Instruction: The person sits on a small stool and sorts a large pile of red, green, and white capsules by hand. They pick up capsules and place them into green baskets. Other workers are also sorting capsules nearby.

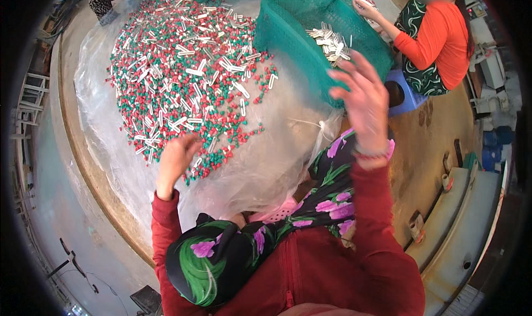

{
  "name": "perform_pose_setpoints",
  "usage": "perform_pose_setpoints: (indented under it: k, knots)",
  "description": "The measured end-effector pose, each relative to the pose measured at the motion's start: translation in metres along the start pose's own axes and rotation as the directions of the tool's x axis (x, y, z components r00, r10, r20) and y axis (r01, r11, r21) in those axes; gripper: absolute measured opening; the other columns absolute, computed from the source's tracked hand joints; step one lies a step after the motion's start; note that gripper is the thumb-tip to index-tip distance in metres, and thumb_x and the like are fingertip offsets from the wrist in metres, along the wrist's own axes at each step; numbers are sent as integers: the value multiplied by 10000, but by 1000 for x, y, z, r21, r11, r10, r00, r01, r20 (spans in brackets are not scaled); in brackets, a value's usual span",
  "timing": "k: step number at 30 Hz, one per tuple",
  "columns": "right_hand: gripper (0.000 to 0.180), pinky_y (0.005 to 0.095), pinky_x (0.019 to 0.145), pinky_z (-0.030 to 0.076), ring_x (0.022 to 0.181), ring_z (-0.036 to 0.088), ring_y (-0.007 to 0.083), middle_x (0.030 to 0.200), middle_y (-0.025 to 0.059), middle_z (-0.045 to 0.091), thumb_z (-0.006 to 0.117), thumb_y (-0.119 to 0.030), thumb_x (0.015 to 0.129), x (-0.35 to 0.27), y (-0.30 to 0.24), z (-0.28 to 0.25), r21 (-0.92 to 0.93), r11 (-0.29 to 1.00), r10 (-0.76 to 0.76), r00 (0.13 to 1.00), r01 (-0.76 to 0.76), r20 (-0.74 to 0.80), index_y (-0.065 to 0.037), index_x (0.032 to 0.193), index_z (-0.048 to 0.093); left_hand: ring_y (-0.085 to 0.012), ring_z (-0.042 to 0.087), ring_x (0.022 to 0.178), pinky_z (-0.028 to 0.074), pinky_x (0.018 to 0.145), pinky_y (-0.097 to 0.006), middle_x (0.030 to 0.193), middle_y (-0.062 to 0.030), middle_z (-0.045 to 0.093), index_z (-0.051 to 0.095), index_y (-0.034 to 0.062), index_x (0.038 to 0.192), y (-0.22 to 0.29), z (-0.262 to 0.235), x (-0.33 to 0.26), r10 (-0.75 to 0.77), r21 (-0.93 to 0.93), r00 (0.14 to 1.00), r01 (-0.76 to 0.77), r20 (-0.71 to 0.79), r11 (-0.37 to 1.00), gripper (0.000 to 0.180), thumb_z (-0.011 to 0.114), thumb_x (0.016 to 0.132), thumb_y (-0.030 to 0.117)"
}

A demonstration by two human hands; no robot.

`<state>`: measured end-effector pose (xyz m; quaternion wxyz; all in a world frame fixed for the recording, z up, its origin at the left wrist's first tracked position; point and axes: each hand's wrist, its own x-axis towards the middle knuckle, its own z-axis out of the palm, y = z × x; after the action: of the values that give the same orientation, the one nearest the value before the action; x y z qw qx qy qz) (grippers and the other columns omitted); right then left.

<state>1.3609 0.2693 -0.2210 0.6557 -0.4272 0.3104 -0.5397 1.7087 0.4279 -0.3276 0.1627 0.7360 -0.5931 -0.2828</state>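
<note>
My left hand (176, 160) is at the near edge of a wide pile of small red and green pieces (213, 161) mixed with white elongated plastic pieces (195, 71). Its fingers are curled together, and whatever they may hold is hidden. My right hand (363, 97), smeared by motion, is raised at the near side of a green mesh basket (288, 44). Its fingers are apart with nothing seen between them. Inside the basket lies a small heap of white elongated pieces (332, 43).
Clear plastic sheeting (277, 141) lies under the pile. A co-worker in an orange top (443, 44) sits on the far right, by a blue plastic stool (407, 94). Another person's patterned trouser leg (105, 3) shows at the far left. Metal channels (460, 216) run along the right.
</note>
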Motion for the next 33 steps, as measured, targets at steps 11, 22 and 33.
perform_pose_setpoints:
  k: [11, 22, 33]
  knots:
    - [190, 356, 543, 489, 622, 569, 201, 794, 94, 586, 477, -231, 904, -380, 19, -255, -194, 261, 641, 321, -945, -697, -48, 893, 527, -331, 554, 950, 460, 792, -408, 984, -146, 555, 550, 66, 1107, 136, -40, 20, 585, 27, 806, -585, -93, 811, 328, 604, 815, 204]
    - [328, 293, 394, 395, 464, 511, 160, 609, 60, 531, 309, -292, 956, -373, 25, -178, -262, -135, 937, -37, -955, -349, -64, 853, 520, -286, 632, 796, 479, 703, -391, 847, -127, 657, 539, 35, 1127, 176, -20, -81, 647, -658, -195, -424, 737, 622, 306, 509, 914, 254]
    - [506, 521, 659, 443, 812, 561, 461, 815, 265, 596, 347, -434, 914, -345, 14, -105, -949, -308, 803, 516, -70, -299, -9, 837, 611, -353, 597, 862, 455, 724, -433, 912, -184, 635, 567, 14, 1055, 187, -1, -80, 668, -579, -47, -546, 742, 605, 342, 516, 900, 314]
